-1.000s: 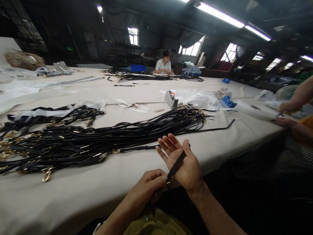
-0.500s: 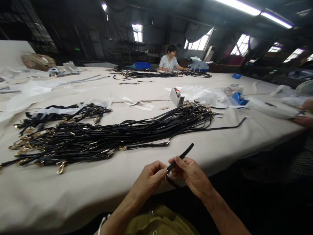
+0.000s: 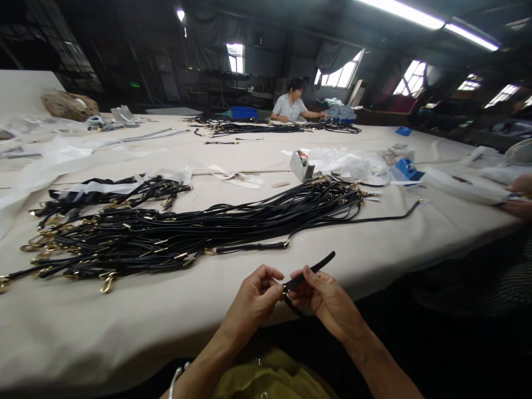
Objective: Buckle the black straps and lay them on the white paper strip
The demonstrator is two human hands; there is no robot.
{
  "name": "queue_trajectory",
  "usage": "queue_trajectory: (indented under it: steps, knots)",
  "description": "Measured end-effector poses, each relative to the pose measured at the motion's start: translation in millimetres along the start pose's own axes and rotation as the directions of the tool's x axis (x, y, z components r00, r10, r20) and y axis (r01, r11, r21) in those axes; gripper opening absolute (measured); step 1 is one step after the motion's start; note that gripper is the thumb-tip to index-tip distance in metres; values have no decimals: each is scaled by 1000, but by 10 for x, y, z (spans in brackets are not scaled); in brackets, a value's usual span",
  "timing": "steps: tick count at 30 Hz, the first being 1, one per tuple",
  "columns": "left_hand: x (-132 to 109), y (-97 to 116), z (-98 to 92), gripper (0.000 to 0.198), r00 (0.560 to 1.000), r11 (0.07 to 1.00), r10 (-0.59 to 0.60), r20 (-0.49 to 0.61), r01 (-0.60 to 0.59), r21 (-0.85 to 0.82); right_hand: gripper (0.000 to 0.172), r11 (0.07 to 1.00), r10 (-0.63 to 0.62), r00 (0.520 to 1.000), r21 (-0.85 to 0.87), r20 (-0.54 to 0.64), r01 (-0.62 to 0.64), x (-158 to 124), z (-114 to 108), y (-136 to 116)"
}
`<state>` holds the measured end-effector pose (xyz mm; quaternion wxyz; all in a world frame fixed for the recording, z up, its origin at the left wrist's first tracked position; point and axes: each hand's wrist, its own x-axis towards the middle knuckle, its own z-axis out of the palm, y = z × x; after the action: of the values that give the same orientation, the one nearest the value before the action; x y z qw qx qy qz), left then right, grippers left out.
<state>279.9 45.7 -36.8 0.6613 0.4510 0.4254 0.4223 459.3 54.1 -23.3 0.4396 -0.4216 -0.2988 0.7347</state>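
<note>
Near the table's front edge, my two hands meet at a thin black strap. My left hand pinches the strap at a small gold buckle. Thumb and fingers of my right hand close round the strap just right of the buckle. Its free end sticks out up and to the right past my thumb, and another stretch hangs down between the hands. Beyond them lies a large bundle of black straps with gold clasps and buckles. One strap with a gold buckle lies along the bundle's near side.
A tape dispenser stands behind the bundle, beside crumpled white plastic. A smaller strap pile lies at left. Right are a blue dispenser, a white roll and another person's hand. A co-worker sits across the table.
The strap's free end has tipped lower and a little to the right. My left index finger has lifted slightly. Both hands keep their hold, and the view has shifted slightly.
</note>
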Motion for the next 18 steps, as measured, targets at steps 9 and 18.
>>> queue_trajectory:
  steps: [9, 18]
  knots:
    - [-9, 13, -33, 31, 1000, 999, 19, -7, -19, 29, 45, 969, -121, 992, -218, -30, 112, -71, 108, -47]
    - [-21, 16, -22, 30, 997, 991, 77, 6, -77, 110, 45, 826, -235, 969, -539, -70, 162, -141, 216, -65]
